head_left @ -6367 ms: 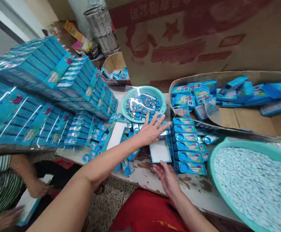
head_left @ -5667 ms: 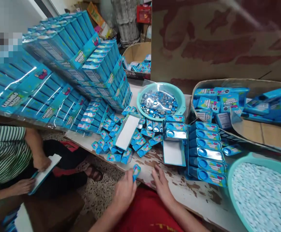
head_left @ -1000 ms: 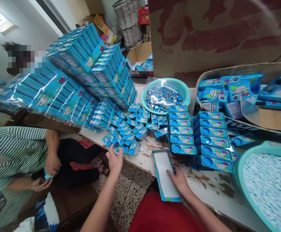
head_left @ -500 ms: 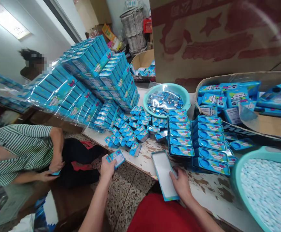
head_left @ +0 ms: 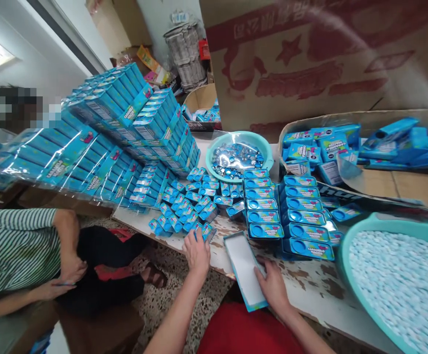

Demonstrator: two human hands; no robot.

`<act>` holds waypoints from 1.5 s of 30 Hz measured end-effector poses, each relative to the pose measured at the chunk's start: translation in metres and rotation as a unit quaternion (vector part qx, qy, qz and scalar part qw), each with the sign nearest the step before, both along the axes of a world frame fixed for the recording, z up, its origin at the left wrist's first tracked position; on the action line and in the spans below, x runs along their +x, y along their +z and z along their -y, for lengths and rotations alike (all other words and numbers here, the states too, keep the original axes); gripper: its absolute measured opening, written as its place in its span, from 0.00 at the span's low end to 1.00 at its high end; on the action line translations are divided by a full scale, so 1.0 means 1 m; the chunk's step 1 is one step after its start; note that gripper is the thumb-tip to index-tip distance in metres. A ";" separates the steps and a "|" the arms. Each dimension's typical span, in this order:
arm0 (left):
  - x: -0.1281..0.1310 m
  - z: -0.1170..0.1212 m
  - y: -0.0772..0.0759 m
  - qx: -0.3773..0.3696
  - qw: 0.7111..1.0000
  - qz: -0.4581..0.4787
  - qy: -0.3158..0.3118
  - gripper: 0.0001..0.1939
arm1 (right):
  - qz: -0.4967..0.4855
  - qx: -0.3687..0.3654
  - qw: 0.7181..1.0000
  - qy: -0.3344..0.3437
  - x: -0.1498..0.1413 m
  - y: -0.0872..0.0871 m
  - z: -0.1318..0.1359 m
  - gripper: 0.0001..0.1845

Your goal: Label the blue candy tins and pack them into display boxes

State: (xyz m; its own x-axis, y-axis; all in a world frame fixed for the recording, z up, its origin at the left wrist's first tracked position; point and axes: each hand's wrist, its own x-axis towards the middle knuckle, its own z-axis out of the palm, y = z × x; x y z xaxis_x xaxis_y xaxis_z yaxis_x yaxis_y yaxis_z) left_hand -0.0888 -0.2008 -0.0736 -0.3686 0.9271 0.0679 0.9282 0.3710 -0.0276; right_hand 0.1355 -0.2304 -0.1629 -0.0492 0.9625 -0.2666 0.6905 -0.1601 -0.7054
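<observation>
My left hand (head_left: 197, 251) is at the near edge of a heap of small blue boxes (head_left: 184, 209). Its fingers are curled onto a small blue box (head_left: 207, 230) there. My right hand (head_left: 273, 290) grips the right side of an open blue tray with a white inside (head_left: 242, 265). The tray is empty and hangs partly over the table's front edge (head_left: 309, 295). Just behind it, long blue boxes with round holes (head_left: 289, 216) lie in two neat rows.
A small teal bowl of shiny pieces (head_left: 239, 158) stands at the back. A big teal basin of pale tablets (head_left: 398, 280) fills the right. Wrapped stacks of blue cartons (head_left: 106, 132) rise on the left. A person in a striped shirt (head_left: 14, 250) sits low at left.
My left hand, which held a small box off the table half a second ago, has moved back up to the heap's edge. My right hand still holds the tray.
</observation>
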 end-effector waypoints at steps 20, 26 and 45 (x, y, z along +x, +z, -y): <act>-0.019 -0.011 -0.010 -0.045 0.998 0.012 -0.053 0.38 | 0.003 -0.017 1.000 0.018 0.014 0.016 0.012 0.19; -0.017 0.001 -0.015 -0.046 0.993 0.009 -0.109 0.36 | 0.002 -0.005 1.000 0.021 0.020 0.014 0.021 0.16; -0.004 0.004 0.057 -0.030 0.994 0.057 -0.090 0.44 | 0.133 -0.064 0.976 0.159 0.006 0.031 0.014 0.19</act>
State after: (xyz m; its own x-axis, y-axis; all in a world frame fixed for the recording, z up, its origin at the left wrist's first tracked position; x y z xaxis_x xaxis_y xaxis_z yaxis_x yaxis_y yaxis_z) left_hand -0.0928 -0.2049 -0.0164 -0.1979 0.9800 -0.0222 0.9779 0.1989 0.0641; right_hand 0.1419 -0.2443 -0.1321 -0.2525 0.8683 -0.4271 0.8754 0.0169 -0.4832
